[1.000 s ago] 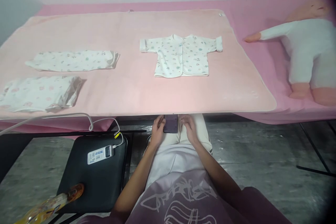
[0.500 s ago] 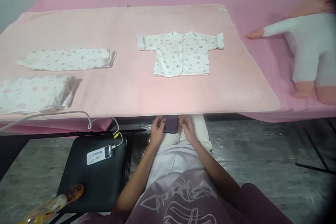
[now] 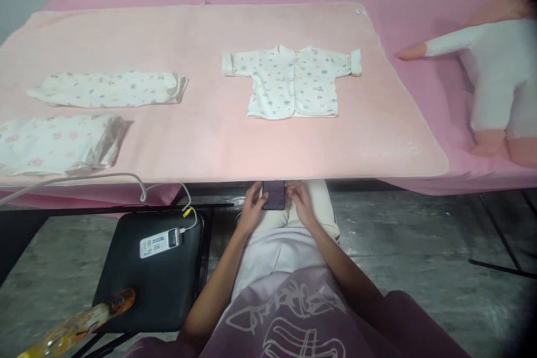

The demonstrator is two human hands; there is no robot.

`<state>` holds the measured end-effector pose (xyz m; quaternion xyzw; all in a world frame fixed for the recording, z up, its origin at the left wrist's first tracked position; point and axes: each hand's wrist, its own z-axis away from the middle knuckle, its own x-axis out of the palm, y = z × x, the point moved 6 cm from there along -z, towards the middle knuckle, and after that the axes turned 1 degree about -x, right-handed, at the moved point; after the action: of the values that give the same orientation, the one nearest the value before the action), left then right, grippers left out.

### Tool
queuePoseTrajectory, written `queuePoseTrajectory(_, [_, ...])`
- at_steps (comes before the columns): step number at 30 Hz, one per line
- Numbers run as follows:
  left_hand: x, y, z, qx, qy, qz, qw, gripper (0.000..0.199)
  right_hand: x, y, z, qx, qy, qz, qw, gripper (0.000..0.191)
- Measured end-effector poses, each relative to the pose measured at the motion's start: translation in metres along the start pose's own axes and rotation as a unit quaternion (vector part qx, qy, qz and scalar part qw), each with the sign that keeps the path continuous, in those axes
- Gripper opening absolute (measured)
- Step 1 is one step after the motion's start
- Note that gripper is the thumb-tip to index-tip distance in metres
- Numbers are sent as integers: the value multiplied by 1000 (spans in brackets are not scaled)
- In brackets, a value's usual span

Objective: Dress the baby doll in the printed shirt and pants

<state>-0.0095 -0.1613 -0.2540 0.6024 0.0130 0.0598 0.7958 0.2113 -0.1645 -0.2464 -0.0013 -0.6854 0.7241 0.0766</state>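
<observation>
A dark flat phone (image 3: 274,196) rests on my lap at the front edge of the bed. My left hand (image 3: 254,201) is closed at its left side, with the thumb against the edge. At the phone's right side my right hand (image 3: 299,199) has its fingers bent in against the edge. Beyond both hands a small white printed baby jacket (image 3: 292,86) lies flat, sleeves spread and cuffs folded back. Folded white printed baby clothing (image 3: 113,89) lies to the left, with a second folded, pink-printed bundle (image 3: 54,144) nearer to me.
A pink mat (image 3: 201,140) covers much of the pink-sheeted bed. At the right lies a doll (image 3: 495,75) in white. On the left, a black stool (image 3: 151,291) carries a white power bank (image 3: 160,243) with a cable (image 3: 121,175) plugged in. A yellow bottle (image 3: 79,324) stands nearby.
The view has shifted slightly, so the bed's things sit a little higher in the picture. Both hands stay at the phone; nothing else has visibly moved.
</observation>
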Motion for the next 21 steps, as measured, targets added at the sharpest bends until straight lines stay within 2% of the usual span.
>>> queuePoseTrajectory(7, [0, -5, -1, 15, -25, -16, 999, 73, -1, 0, 0, -1, 2, -4, 1000, 32])
queuePoseTrajectory(12, [4, 2, -1, 41, -17, -34, 998, 81, -1, 1, 0, 5, 3, -10, 1000, 37])
queuePoseTrajectory(17, [5, 15, -3, 16, 10, -9, 1000, 64, 0, 0, -1, 4, -6, -17, 1000, 38])
queuePoseTrajectory(21, [10, 24, -5, 10, 26, -2, 1000, 62, 1, -3, 0, 4, -2, -1, 1000, 42])
